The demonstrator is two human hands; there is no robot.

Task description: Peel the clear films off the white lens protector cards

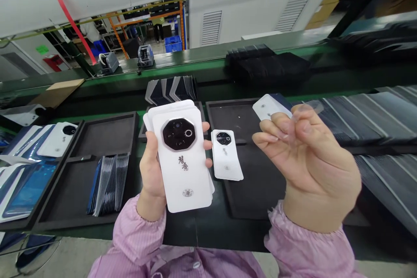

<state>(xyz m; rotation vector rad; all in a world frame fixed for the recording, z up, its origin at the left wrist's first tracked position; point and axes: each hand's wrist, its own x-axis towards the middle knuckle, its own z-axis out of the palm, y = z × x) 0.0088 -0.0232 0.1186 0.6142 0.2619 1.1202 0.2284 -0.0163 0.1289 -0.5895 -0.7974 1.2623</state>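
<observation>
My left hand (151, 171) grips a small stack of white phone back covers (187, 182), thumb on one side and fingertips round the other. The top cover faces me, with a black octagonal camera area, dark characters and a round emblem. To the right, my right hand (316, 165) is raised, thumb and fingers pinched on a small piece of clear film (314, 106). Between the hands, another pile of white covers (227, 160) lies at the edge of a black tray (257, 191). More white covers (265, 105) are partly hidden behind my right fingers.
On the left, a black tray (107, 128) holds a row of film-covered panels (112, 182); white and blue covers (31, 182) lie beyond it. Rows of dark panels (358, 117) fill the right side. Black stacks (267, 67) and tape dispensers (145, 55) stand at the back.
</observation>
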